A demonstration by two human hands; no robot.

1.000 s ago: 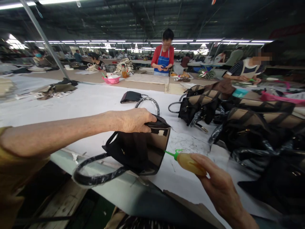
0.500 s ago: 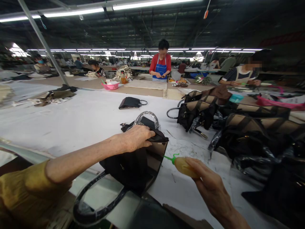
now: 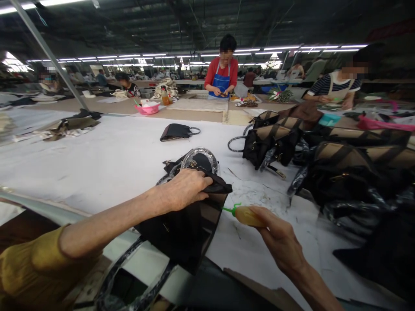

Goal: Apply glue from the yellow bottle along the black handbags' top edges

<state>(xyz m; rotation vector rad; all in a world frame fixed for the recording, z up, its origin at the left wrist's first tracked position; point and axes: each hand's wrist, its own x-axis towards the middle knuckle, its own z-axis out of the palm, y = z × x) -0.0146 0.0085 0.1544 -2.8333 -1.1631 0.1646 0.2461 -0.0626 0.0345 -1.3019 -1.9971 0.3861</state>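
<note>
your left hand [image 3: 184, 188], fingers clamped on the top edge of a black handbag with a glossy brown panel [image 3: 189, 229], at the near edge of the white table [image 3: 106, 160]; your right hand [image 3: 280, 244], fingers wrapped round a yellow green-nozzled squeeze bottle [image 3: 247, 215], nozzle just beside the panel.

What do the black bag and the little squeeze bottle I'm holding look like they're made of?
The bag in the left hand looks like glossy leather or imitation; its brown panel reflects light. Clear crinkled film seems to wrap its handle. The bottle in the right hand looks like soft translucent yellowish plastic, with a green nozzle.
</note>
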